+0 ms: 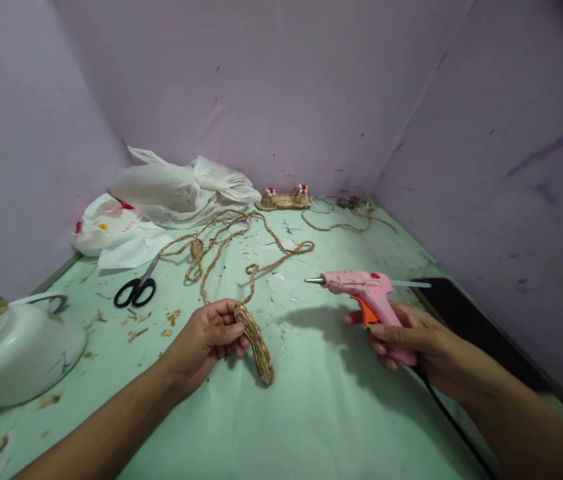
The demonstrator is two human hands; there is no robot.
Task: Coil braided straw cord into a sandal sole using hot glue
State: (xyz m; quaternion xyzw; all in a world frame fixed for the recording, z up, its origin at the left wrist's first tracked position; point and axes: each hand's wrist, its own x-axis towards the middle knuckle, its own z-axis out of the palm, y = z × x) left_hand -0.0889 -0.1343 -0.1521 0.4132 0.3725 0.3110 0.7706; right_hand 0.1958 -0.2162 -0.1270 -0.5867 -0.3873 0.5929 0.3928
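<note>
Between the thumb and fingers of my left hand (pixel 214 337) is a flat, oblong coil of braided straw rope (pixel 258 347), tilted with its lower end near the table. From its top the loose braided rope (pixel 281 260) runs away over the table in loops. My right hand (pixel 411 337) is wrapped round the handle of a pink hot glue gun (pixel 361 283), held above the table. Its metal nozzle points left, apart from the coil, and a glue stick (pixel 411 285) sticks out of its back. The orange trigger (pixel 365 310) shows in front of my fingers.
Black-handled scissors (pixel 136 290) lie on the green table (pixel 311 413) among straw scraps. A white teapot (pixel 26 353) stands at left, white plastic bags (pixel 186 187) behind. A woven piece with red-and-white trims (pixel 285 199) sits by the back wall. A dark flat object (pixel 476 333) lies right.
</note>
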